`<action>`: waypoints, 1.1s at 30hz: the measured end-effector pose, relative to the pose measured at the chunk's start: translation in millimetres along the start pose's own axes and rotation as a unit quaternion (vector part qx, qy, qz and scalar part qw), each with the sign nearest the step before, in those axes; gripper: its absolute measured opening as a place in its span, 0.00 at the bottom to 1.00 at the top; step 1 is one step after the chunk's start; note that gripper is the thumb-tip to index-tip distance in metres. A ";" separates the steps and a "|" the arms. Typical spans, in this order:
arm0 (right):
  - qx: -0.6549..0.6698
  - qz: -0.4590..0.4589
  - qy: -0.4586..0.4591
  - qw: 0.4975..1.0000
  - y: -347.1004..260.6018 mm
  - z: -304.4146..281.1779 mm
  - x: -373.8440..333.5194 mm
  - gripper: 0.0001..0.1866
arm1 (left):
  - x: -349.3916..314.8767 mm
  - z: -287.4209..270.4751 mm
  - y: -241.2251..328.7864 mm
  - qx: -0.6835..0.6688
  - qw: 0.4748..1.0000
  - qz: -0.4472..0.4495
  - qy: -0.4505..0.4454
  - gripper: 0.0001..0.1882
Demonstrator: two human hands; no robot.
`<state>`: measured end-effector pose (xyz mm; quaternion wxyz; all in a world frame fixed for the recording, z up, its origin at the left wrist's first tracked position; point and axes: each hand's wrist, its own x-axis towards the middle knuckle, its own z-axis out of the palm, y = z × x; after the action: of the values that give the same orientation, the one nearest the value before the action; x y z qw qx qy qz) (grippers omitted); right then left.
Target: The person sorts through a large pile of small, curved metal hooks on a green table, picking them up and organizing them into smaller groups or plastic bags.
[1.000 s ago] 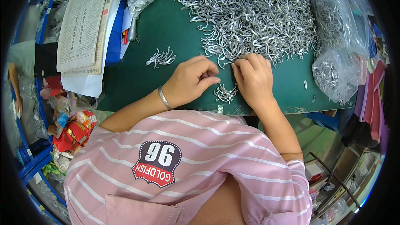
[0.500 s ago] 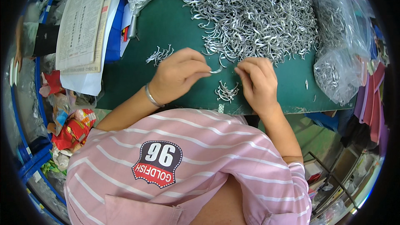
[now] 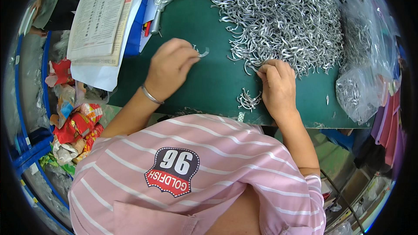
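Curved silver metal pieces (image 3: 278, 21) lie in a large heap at the far middle and right of the green table (image 3: 204, 87). My left hand (image 3: 172, 67), left of the heap, is closed in a pinch with one curved metal piece (image 3: 203, 53) sticking out from its fingertips. Right by the heap's near edge, my right hand (image 3: 278, 89) has its fingers bent together beside a loose piece; whether they grip anything is hidden. A small cluster of curved pieces (image 3: 249, 100) rests near the table's front edge, left of my right wrist.
Printed sheets (image 3: 100, 21) lean over a blue bin (image 3: 138, 21) on the left. Clear plastic bags (image 3: 355, 89) holding metal pieces stand at the right. One small silver piece (image 3: 327, 100) lies near the right front. Blue shelving (image 3: 45, 69) and another person's arm are at far left.
My left hand has moved left and farther from me with the metal piece, now covering the small pile there. My right hand has reached to the heap's edge. The whole view has shifted slightly.
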<state>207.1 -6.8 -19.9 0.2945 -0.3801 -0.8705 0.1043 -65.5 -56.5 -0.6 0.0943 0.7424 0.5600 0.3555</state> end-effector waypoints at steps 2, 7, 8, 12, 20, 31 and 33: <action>0.006 0.004 -0.004 1.000 0.2 -1.7 -0.9 0.06 | -4.8 -3.5 -12.0 0.019 0.999 -0.033 -0.014 0.08; -0.035 0.003 -0.040 0.999 1.2 2.4 0.3 0.07 | 4.9 1.2 0.4 -0.022 0.999 -0.040 -0.027 0.09; -0.033 -0.003 -0.043 0.999 2.9 0.5 0.3 0.07 | 8.9 6.2 4.8 -0.038 0.999 -0.023 -0.028 0.09; 0.039 0.006 -0.007 0.999 -3.4 -6.2 1.8 0.06 | 20.9 27.7 24.3 -0.114 0.993 0.013 -0.034 0.11; 0.321 0.155 -0.095 0.929 -20.6 -26.0 -1.7 0.04 | 27.4 46.1 40.9 -0.145 0.979 0.139 -0.035 0.18; 0.074 0.028 -0.006 0.997 0.4 -1.7 6.9 0.05 | 4.6 4.6 2.8 -0.026 0.998 0.017 -0.050 0.07; 0.040 0.016 -0.017 0.999 0.3 2.4 9.6 0.05 | -0.4 -5.7 -14.8 0.050 0.996 -0.010 -0.067 0.06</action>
<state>200.6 0.4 -17.8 0.2924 -0.3805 -0.8644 0.1502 -80.4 -53.1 -4.6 0.0976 0.7630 0.5767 0.2752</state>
